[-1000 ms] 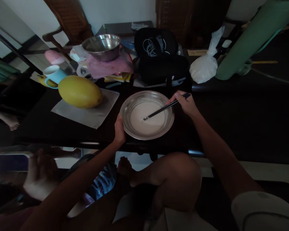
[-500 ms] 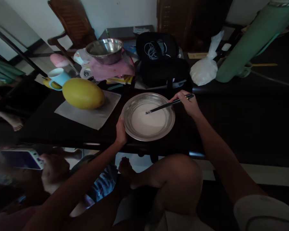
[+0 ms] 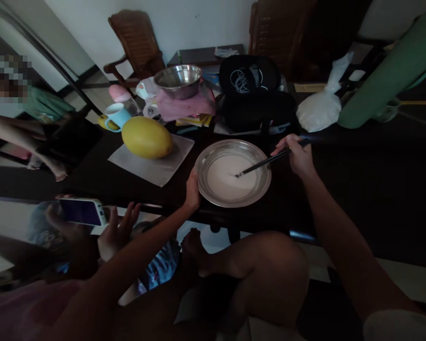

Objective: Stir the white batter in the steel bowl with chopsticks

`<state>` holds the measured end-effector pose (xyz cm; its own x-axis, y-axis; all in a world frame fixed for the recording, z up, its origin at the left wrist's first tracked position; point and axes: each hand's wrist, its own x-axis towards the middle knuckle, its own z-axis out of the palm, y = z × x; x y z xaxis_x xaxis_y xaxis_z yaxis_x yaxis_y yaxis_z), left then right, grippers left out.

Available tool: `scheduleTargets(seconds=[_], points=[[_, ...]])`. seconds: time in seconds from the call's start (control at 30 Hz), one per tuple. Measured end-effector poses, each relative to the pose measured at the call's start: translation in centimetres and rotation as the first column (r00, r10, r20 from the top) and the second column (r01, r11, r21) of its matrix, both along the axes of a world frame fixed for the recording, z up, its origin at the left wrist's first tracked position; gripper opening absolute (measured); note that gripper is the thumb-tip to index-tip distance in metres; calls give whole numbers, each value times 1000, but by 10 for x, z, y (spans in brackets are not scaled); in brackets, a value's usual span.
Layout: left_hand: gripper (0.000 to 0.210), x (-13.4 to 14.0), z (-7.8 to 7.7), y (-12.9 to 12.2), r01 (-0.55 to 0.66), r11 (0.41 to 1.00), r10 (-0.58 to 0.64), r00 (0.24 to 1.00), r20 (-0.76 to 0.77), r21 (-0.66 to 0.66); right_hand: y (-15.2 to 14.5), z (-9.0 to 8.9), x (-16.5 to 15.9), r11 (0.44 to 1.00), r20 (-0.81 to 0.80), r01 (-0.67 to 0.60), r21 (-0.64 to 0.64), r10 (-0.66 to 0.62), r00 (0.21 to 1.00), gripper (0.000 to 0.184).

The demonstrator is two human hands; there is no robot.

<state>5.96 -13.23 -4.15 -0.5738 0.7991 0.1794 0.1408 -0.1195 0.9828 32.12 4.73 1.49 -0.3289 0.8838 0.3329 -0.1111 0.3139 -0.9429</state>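
A shallow steel bowl point(image 3: 263, 189) stands on the dark table, holding a milky white liquid point(image 3: 223, 182). My left hand point(image 3: 192, 190) grips the bowl's left rim, with the thumb side against the metal. Dark chopsticks point(image 3: 266, 162) are closed in my right hand point(image 3: 297, 154), to the right of the bowl. Their tips dip into the liquid near its middle, and the shafts slant across the right rim. Beyond the right hand sits a knotted clear bag of white powder point(image 3: 318, 113).
A yellow melon point(image 3: 147, 137) rests on a grey cloth point(image 3: 138, 169) at left, beside a light blue mug point(image 3: 117, 116). Behind are another steel bowl point(image 3: 179, 81), an open black case point(image 3: 257, 111) and a tall green bottle point(image 3: 383, 80). At lower left, another person holds a phone point(image 3: 81, 211).
The view has swung left, so everything sits further right. The chopstick tips have shifted slightly nearer me in the liquid. The neighbouring person's hand has opened beside the phone.
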Motion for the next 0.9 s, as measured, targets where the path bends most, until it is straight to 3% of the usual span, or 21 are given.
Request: scheduleTargets(seconds=[0.2,0.4,0.57,0.77,0.9], points=[[43,0,-1,0,29,999,-29,1000,3,20,-8,0,-6,989,93,-146,30,143,985,38],[46,0,2,0,23,1000,-23,1000,-21,5,-2,0,-2,999,-21,-34,11,34,999,39],[46,1,1,-1,31,999,-31,999,-14,20,-5,-1,-4,990,51,-136,32,134,990,37],[46,0,-2,1,21,999,-20,1000,-18,40,-3,0,-3,999,-18,-51,8,51,999,41],[43,-1,-3,1,25,999,-24,999,-23,33,-3,-1,-3,994,30,-108,29,107,994,42]])
